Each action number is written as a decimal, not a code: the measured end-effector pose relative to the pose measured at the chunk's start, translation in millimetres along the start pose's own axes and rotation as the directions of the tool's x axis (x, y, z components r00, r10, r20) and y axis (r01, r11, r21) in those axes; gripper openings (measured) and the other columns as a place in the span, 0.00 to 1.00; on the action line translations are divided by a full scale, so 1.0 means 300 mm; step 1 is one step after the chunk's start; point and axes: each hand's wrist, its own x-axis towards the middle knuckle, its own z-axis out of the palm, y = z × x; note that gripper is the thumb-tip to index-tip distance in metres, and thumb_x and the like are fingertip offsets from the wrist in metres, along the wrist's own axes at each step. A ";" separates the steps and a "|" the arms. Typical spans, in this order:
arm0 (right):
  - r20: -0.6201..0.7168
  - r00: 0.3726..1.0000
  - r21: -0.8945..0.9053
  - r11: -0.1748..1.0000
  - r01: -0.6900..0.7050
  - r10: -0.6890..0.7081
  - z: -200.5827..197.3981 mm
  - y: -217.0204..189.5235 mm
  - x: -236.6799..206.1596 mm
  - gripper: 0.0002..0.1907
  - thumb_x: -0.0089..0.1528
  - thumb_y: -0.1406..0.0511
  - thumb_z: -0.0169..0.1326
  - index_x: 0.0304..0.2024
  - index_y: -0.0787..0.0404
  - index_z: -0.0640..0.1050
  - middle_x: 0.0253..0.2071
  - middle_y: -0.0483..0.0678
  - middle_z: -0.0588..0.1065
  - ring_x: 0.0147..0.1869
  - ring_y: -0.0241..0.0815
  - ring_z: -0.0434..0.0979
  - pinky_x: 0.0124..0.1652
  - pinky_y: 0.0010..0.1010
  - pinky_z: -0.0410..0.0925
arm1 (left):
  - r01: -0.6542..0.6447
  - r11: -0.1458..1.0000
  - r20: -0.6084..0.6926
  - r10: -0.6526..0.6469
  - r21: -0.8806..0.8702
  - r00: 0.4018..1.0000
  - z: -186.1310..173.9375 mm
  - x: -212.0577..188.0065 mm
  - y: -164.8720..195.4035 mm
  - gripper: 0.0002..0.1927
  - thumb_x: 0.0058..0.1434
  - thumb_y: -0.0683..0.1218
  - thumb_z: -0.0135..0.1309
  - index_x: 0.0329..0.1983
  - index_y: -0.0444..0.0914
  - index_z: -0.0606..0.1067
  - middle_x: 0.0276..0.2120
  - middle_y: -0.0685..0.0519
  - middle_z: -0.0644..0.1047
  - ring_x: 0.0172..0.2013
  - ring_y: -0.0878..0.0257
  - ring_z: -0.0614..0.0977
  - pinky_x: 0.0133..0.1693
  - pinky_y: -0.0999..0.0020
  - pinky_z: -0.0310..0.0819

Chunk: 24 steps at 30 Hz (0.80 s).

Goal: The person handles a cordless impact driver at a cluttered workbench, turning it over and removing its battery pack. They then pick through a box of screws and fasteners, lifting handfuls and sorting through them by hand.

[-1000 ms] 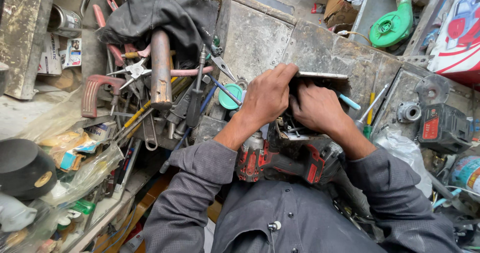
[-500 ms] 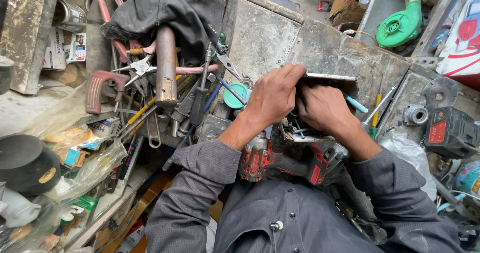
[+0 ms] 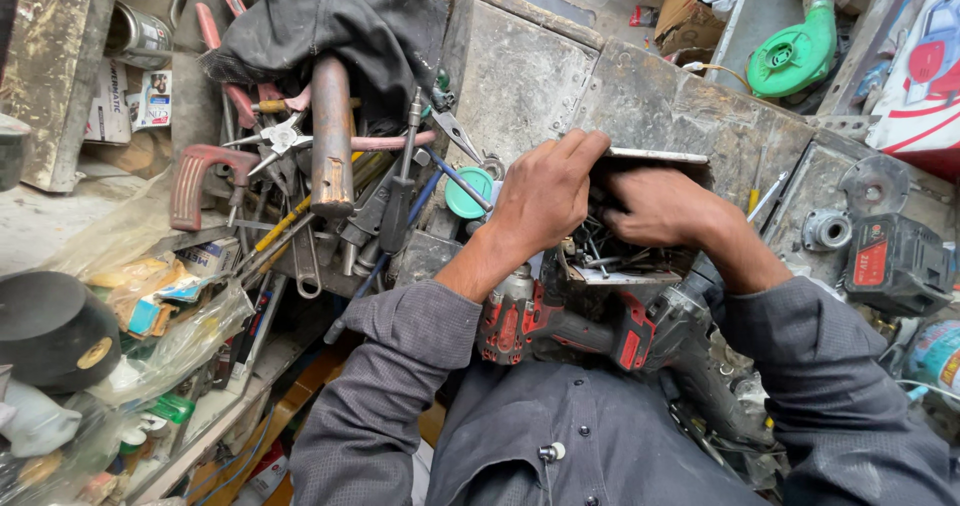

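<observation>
Box of screws sat at centre, long axis running 9 to 3 o'clock. Left hand curled over its 9 o'clock edge; right hand dug inside from 3 o'clock, grasp hidden.

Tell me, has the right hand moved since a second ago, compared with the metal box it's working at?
Yes. The right hand has gone deeper into the small metal box, toward the left hand; earlier it sat more over the box's right side.
</observation>
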 end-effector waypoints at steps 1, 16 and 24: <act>-0.028 0.999 0.014 1.000 0.021 -0.021 0.004 0.003 -0.004 0.18 0.56 0.59 0.52 0.42 0.65 0.75 0.39 0.64 0.78 0.44 0.66 0.78 0.46 0.52 0.71 | 0.002 1.000 0.005 -0.002 0.005 1.000 0.001 -0.001 -0.001 0.18 0.61 0.38 0.48 0.55 0.38 0.70 0.40 0.46 0.75 0.39 0.45 0.79 0.42 0.49 0.73; -0.457 0.880 -0.006 0.990 0.140 -0.127 0.066 -0.085 -0.108 0.12 0.57 0.68 0.54 0.40 0.69 0.70 0.36 0.63 0.72 0.41 0.65 0.75 0.41 0.51 0.69 | 0.004 1.000 0.000 -0.004 -0.008 1.000 -0.005 0.000 0.006 0.16 0.61 0.37 0.48 0.53 0.38 0.70 0.40 0.46 0.75 0.40 0.45 0.79 0.42 0.49 0.73; -0.593 0.799 0.016 0.991 0.130 -0.095 0.091 -0.171 -0.245 0.15 0.55 0.73 0.55 0.46 0.67 0.74 0.40 0.57 0.72 0.44 0.59 0.75 0.43 0.44 0.69 | 0.012 1.000 0.014 -0.012 -0.029 1.000 -0.015 0.001 0.015 0.16 0.60 0.37 0.48 0.53 0.38 0.70 0.40 0.46 0.75 0.40 0.44 0.79 0.42 0.49 0.73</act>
